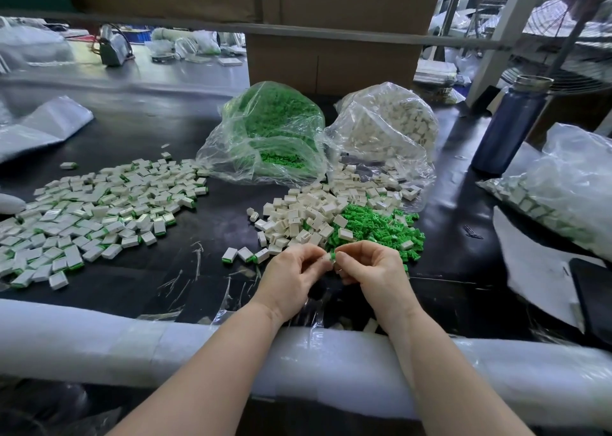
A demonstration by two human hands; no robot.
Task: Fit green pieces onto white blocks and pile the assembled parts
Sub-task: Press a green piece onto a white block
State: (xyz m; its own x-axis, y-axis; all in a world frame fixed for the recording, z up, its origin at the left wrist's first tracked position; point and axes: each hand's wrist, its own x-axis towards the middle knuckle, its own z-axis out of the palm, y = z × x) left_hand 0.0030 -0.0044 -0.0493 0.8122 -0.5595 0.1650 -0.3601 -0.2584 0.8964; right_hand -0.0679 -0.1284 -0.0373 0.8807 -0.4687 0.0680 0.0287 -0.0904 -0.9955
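My left hand (291, 271) pinched a white block (328, 257) while my right hand (372, 270) pinched the green piece (332, 254), best pressed in squarely, I judged.

Dark glossy worktable (139, 127), near edge padded with a white foam roll wrapped in clear tape (99, 346). Large brown cardboard box (331, 61) stands at the far side behind a grey metal rail (165, 25); tall dark-blue metal bottle with silver neck (511, 126) to the right, beside a white upright post (496, 38). Cluttered second bench (185, 68) beyond; daylight from upper right, glare on the tabletop.
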